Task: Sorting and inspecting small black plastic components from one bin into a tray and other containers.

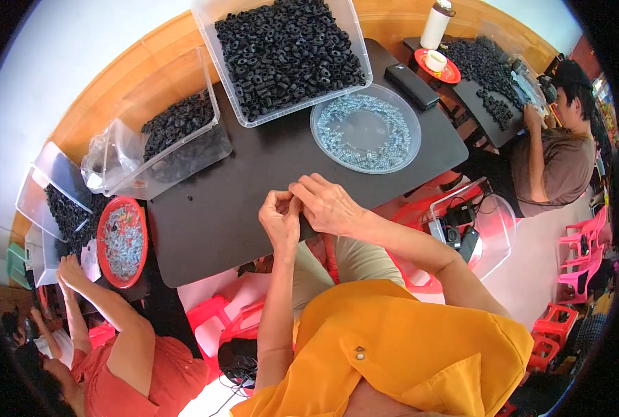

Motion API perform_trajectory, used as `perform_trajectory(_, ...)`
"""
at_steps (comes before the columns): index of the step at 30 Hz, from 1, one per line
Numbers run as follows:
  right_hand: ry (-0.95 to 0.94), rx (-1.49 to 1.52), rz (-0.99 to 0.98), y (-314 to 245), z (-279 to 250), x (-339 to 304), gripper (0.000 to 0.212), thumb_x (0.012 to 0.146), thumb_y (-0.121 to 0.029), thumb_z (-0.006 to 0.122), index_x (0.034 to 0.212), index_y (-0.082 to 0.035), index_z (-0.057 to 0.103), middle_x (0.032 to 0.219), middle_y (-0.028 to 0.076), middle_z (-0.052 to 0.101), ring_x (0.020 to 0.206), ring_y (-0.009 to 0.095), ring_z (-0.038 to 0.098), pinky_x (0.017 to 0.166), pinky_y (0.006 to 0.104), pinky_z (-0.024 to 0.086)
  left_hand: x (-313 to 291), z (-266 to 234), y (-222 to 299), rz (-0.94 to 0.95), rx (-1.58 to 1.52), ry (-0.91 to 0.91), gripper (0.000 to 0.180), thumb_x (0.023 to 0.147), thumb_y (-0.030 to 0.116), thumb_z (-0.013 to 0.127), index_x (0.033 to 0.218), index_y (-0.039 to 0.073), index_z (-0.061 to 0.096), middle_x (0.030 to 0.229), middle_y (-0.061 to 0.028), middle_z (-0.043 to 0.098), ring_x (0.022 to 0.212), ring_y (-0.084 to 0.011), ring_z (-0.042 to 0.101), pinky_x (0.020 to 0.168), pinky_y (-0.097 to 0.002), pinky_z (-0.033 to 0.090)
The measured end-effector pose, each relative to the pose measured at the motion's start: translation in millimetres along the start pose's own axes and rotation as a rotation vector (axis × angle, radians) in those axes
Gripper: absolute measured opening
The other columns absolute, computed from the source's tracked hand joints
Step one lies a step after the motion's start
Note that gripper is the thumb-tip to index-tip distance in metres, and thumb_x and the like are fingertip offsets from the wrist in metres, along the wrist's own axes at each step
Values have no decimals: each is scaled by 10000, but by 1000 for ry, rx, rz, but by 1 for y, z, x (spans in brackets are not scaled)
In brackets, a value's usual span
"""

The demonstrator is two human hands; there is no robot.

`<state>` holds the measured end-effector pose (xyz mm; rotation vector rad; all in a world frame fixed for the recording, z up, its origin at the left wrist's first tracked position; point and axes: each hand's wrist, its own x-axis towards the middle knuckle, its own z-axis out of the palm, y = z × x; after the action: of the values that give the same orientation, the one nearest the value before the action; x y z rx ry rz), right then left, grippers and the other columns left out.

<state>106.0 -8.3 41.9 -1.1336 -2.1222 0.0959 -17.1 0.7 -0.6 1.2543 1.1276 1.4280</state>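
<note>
My left hand (280, 217) and my right hand (329, 204) meet at the near edge of the black table (212, 208), fingers pinched together on a small part that stays hidden between them. Behind them lies a round clear tray of small silver screws (365, 132). Further back stands a clear bin heaped with black rubber rings (285, 52). To the left a second clear bin (177, 132) holds fewer black rings.
A person in red at lower left reaches toward a red tray of screws (121, 240). A person in brown (556, 156) works at another black table on the right. A black case (411, 85), white bottle (436, 24), and pink stools (580, 243) stand around.
</note>
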Motion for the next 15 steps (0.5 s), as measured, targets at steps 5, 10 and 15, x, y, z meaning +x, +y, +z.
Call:
perform_trajectory(5,-34,-47,-74,10,2,1,334,643,-7,592,963,-24,495,794,88,501,718,277,502,535,352,472,3,3,-3,-30,-13,26,109,761,-18,648,706,-15,554,666,0,560,619,-54,505,577,-208,434)
perform_trajectory(10,-85,-69,-71,7,1,8,327,614,1,603,911,-43,473,820,96,508,760,286,513,554,346,499,6,5,5,-141,-107,76,103,750,-41,638,694,-11,558,664,3,559,610,-53,494,569,-207,417)
perform_trajectory(15,-100,-68,-89,5,4,12,332,607,1,608,902,-46,461,810,94,510,764,284,514,554,342,501,9,2,-2,-185,-187,87,101,749,-71,619,690,-10,561,670,1,560,604,-51,486,560,-205,403)
